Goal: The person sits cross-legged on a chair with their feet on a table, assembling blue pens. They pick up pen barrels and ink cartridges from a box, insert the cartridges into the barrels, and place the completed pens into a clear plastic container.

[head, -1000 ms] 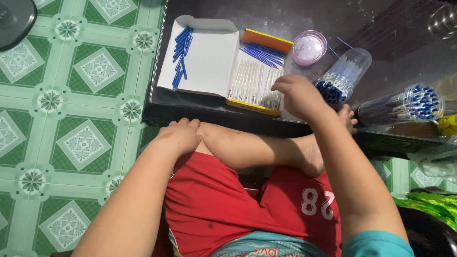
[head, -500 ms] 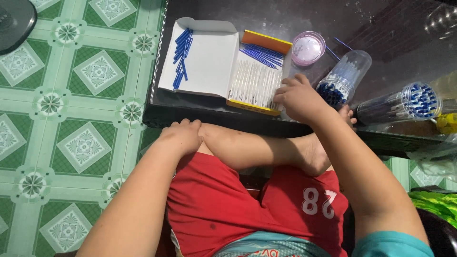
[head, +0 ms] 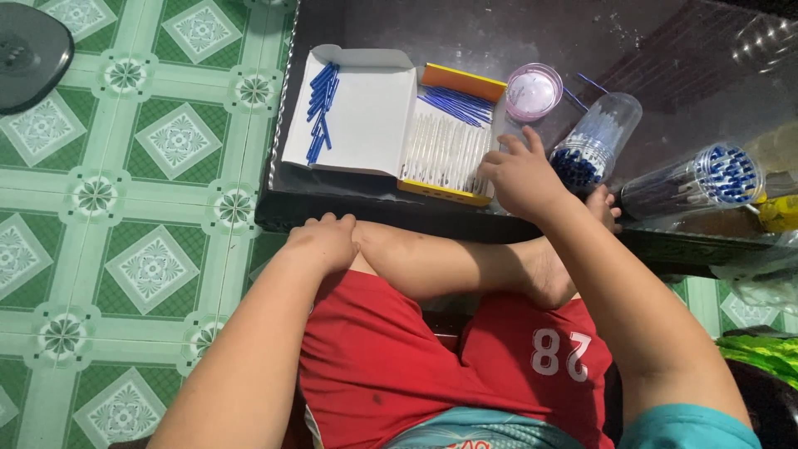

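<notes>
At box edge, right hand (head: 519, 175) half-open on white refills (head: 445, 152) (left hand (head: 322, 241) empty, curled on knee).

Even indoor light, fairly bright on the green tiled floor (head: 125, 166), dimmer over the dark table (head: 665, 50), whose glossy top carries soft glare and streaky reflections at upper right. Focus is decent mid-frame; the clear plastic tubes (head: 690, 179) show highlights. Slight wide-angle bending at edges, bottom corners soft and shadowed.

A home floor workplace: green patterned tiles (head: 150, 266) beside a low dark table (head: 349, 208).
</notes>
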